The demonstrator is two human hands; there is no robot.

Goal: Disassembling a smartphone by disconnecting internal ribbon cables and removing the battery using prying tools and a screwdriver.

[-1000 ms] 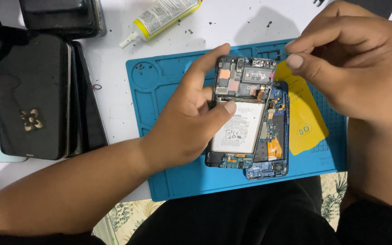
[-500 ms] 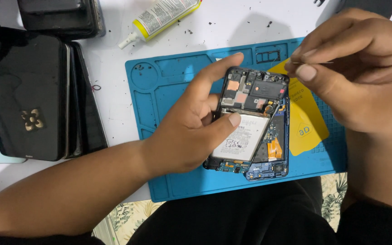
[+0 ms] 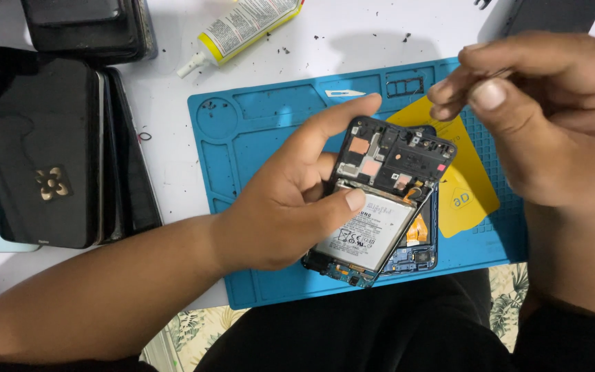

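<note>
My left hand [image 3: 284,200] grips an opened phone assembly [image 3: 394,162] with a white battery [image 3: 366,234]; the thumb lies on the battery and the index finger reaches over the top edge. The assembly sits skewed over a blue-edged phone part [image 3: 418,255] lying on the blue work mat [image 3: 263,124]. To the upper right my right hand [image 3: 545,117] is lifted clear of the phone, thumb and fingers pinched on a thin metal piece [image 3: 494,71] that is mostly hidden. A yellow plastic card [image 3: 470,193] lies under the phone's right side.
A yellow-and-white glue tube [image 3: 242,27] lies on the white table beyond the mat. Black phone cases [image 3: 43,151] are stacked at the left, a dark device [image 3: 84,24] at the top left, another dark slab [image 3: 545,17] at the top right. My dark-clothed lap is below.
My right hand has drawn up and away from the phone's top right corner. My left hand has turned the battery assembly clockwise, so it is now askew over the blue-edged part.
</note>
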